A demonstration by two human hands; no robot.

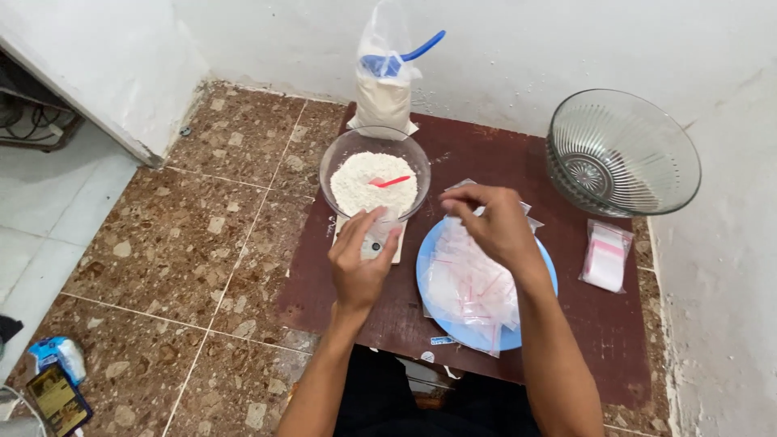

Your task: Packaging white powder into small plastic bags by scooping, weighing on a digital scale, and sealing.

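Head view is showing the left hand [362,257] holding a small bag [379,239] by the flour bowl [375,176] at the mat's [566,316] far edge, right hand [491,222] pinching another over the still-piled plate [429,298].

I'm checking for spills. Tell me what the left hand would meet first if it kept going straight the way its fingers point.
The left hand points up and away, toward the glass bowl of white powder. Its near rim looks like the first thing met, right at the fingertips; whether they already touch it is unclear from this one view.

bare tabletop [486,154] (between bowls)
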